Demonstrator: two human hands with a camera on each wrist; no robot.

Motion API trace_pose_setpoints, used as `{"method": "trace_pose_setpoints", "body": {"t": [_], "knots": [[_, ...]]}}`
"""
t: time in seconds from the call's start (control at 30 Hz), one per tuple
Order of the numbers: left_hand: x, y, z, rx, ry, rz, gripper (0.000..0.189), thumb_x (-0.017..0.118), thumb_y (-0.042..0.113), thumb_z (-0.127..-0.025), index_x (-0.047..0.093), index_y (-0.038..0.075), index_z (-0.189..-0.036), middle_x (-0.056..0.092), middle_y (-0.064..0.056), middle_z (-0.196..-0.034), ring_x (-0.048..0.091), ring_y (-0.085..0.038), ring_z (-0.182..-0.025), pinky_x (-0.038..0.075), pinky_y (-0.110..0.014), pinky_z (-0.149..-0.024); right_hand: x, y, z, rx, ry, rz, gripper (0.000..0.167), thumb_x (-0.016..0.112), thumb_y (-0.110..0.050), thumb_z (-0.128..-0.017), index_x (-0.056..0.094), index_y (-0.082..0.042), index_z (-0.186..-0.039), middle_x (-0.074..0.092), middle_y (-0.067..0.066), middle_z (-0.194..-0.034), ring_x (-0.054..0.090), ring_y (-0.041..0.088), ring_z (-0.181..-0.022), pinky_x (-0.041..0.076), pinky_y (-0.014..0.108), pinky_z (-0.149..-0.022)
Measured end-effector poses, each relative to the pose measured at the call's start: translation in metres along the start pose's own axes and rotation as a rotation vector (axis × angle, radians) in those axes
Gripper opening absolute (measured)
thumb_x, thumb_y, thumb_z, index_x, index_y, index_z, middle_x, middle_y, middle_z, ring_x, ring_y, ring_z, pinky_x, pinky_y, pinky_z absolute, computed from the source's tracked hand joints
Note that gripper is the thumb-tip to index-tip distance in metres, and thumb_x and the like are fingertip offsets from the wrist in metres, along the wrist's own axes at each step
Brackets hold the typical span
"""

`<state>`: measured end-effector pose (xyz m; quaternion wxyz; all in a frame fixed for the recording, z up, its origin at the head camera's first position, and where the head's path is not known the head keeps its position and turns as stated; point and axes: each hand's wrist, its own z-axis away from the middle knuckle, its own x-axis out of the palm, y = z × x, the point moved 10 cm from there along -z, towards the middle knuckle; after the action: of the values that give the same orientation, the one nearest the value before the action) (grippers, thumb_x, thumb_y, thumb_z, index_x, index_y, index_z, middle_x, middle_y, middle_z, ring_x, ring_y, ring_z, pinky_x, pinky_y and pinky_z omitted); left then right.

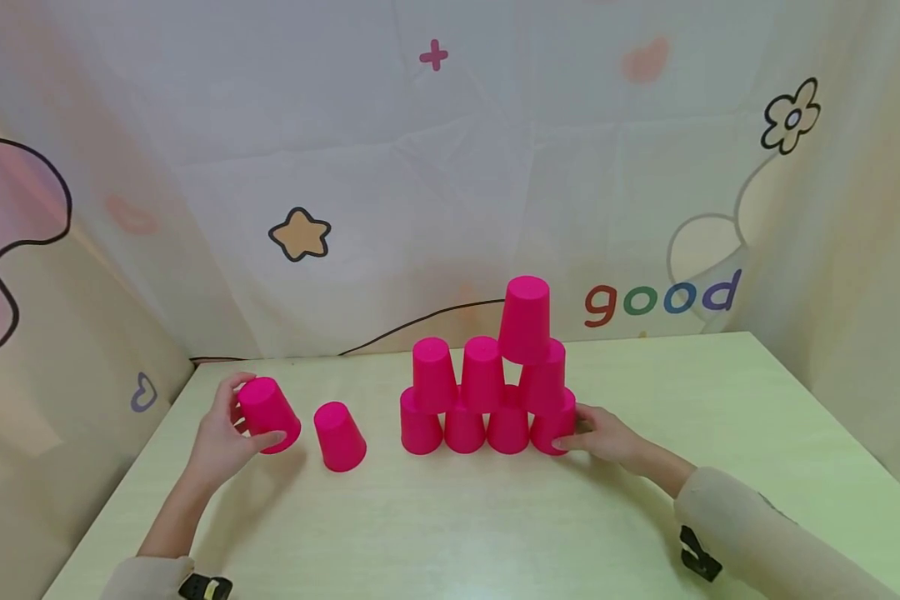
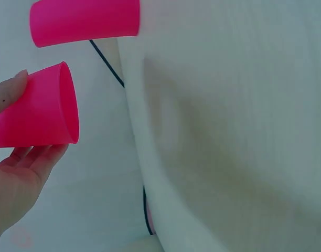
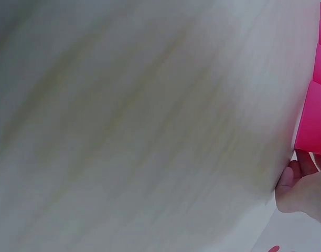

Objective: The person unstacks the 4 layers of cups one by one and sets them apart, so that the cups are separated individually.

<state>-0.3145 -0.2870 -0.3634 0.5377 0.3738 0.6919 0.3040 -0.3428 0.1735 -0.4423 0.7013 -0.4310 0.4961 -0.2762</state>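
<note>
The left hand (image 1: 221, 437) has its grip closed round a held cup (image 1: 266, 412), thumb across the near side and fingers round the far side. That cup is tilted, mouth downward, and held apart from the tabletop (image 1: 457, 521). It would be wise to level it before lowering, and to keep the fingertips above the rim so nothing gets trapped under it.

The right hand (image 1: 600, 435) curls its grip about the right-end base cup (image 1: 550, 429), thumb on the front near the foot, fingers at the outer side. This hold is best kept to a light steadying touch; a shove here could shift the rows above.

Just beside the held cup, towards the stack, the loose cup (image 1: 340, 437) stands mouth down on the tabletop. Any carry to the right should pass well above it.

Farther right, four cups form the base row, with three above. The top cup (image 1: 526, 321) bridges the middle second-row cup (image 1: 483, 379) and its right neighbour (image 1: 543, 383). A fresh cup would likely sit best across the middle one and the left second-row cup (image 1: 433, 375), lowered straight without brushing the top cup.
</note>
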Motion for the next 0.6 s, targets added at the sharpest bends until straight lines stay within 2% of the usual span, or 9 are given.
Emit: {"method": "trace_pose_setpoints", "body": {"t": [0.1,0.23,0.6], "knots": [[0.005,-0.011,-0.001,-0.03,-0.028,-0.003,0.081,0.072,0.001,-0.073,0.02,0.009,-0.135,0.042,-0.02,-0.121,0.048,-0.039,-0.105,0.052,-0.041,-0.075,-0.001,0.0,0.0,0.004,0.003,0.004,0.068,0.073,-0.02,-0.076,0.04,-0.001,-0.132,0.049,0.016,-0.124,0.045,0.033,-0.112,0.042,0.048,-0.09],[0.013,-0.018,-0.003,-0.04,-0.07,-0.031,0.08,0.073,0.001,-0.072,0.02,0.006,-0.133,0.043,-0.022,-0.119,0.049,-0.041,-0.104,0.052,-0.04,-0.074,-0.001,-0.001,0.0,0.005,0.002,0.004,0.067,0.073,-0.019,-0.076,0.04,-0.001,-0.132,0.049,0.016,-0.123,0.045,0.033,-0.112,0.042,0.049,-0.09],[0.041,-0.025,0.0,-0.088,-0.206,-0.106,0.079,0.075,-0.001,-0.068,0.022,0.005,-0.126,0.044,-0.023,-0.118,0.046,-0.042,-0.106,0.052,-0.043,-0.075,-0.001,0.001,-0.001,0.002,0.0,0.007,0.065,0.072,-0.02,-0.077,0.042,-0.001,-0.131,0.05,0.016,-0.122,0.045,0.033,-0.111,0.042,0.049,-0.089]]}}
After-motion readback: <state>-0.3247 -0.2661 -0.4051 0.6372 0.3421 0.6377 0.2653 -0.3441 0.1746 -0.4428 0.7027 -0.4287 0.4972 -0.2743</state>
